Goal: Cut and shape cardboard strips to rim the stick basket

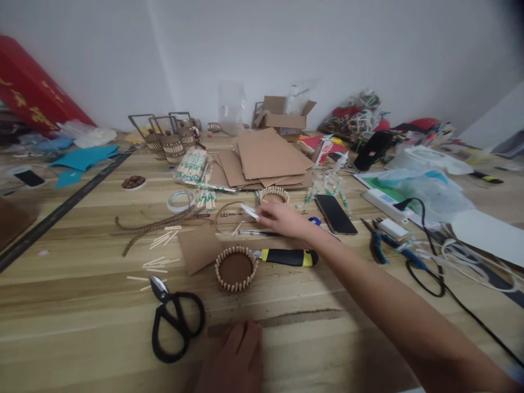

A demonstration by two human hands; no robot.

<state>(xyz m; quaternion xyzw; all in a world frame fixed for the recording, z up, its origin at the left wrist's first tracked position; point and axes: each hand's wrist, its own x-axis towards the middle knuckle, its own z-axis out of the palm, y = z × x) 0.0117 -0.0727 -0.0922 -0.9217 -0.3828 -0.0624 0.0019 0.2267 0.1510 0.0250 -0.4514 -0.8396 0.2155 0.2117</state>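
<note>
My right hand [280, 219] reaches out over the middle of the table, fingers closed on a slim white object [249, 210] whose kind I cannot make out. Just beyond it stands a round ring of short wooden sticks [275, 192]. My left hand [235, 355] is low in the view, its fingers together and pressed onto a narrow cardboard strip [301, 318]. Between the hands sits a round cardboard base edged with upright sticks [236, 268]. A utility knife [289, 257] with a black and yellow handle touches or nearly touches its rim. Black-handled scissors [174, 322] lie open at the left.
Cardboard sheets [272, 155] are stacked at the back, near small bucket-like baskets [172, 144]. Loose sticks [159, 265], braided cord [143, 229] and a cardboard square [200, 248] lie left. A phone [335, 214], pliers [379, 243], power strip [385, 204] and cables lie right.
</note>
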